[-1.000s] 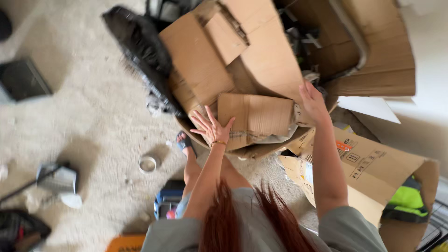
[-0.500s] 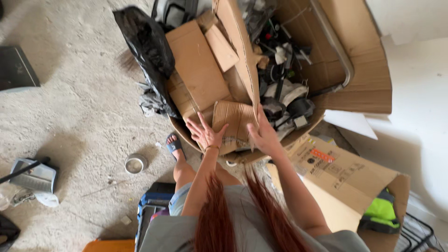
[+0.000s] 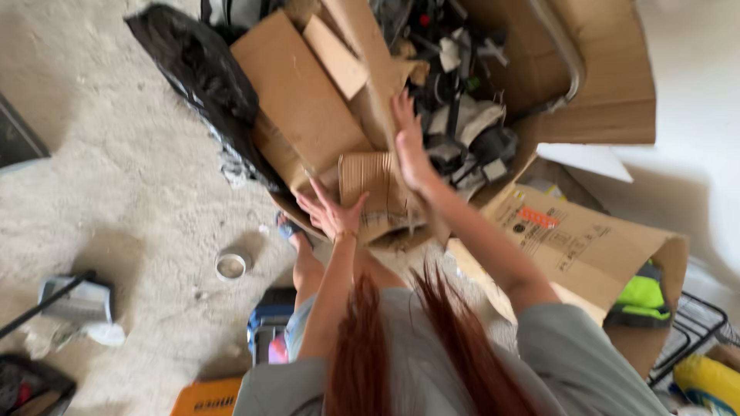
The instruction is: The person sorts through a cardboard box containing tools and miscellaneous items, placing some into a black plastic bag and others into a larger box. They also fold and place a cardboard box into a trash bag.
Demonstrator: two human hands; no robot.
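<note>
- Several cardboard pieces stand crammed in a large round container (image 3: 532, 154) on the floor, ahead of the person; among them a tall cardboard sheet (image 3: 362, 54) set on edge and a small corrugated piece (image 3: 374, 189) near the container's front rim.
- Right hand (image 3: 408, 142): fingers spread and apart, palm laid against the edge of the tall cardboard sheet, gripping nothing.
- Left hand (image 3: 330, 209): fingers splayed wide, held just at the left edge of the small corrugated piece; whether it touches cannot be told through the blur.
- One broad flat cardboard panel (image 3: 297, 100) leans at the left of the container, beside the tall sheet.
- One black plastic bag (image 3: 196, 65) drapes over the container's left side.
- Dark mixed scrap (image 3: 462, 131) fills the container to the right of the tall sheet.
- One printed cardboard box (image 3: 586, 246) lies on its side to the right, with a bright yellow-green item (image 3: 644, 296) at its mouth.
- One small round tin (image 3: 230, 266) sits on the pale floor (image 3: 116, 200), left of the person's sandalled foot (image 3: 287, 229).
- One grey dustpan (image 3: 77, 299) lies further left.
</note>
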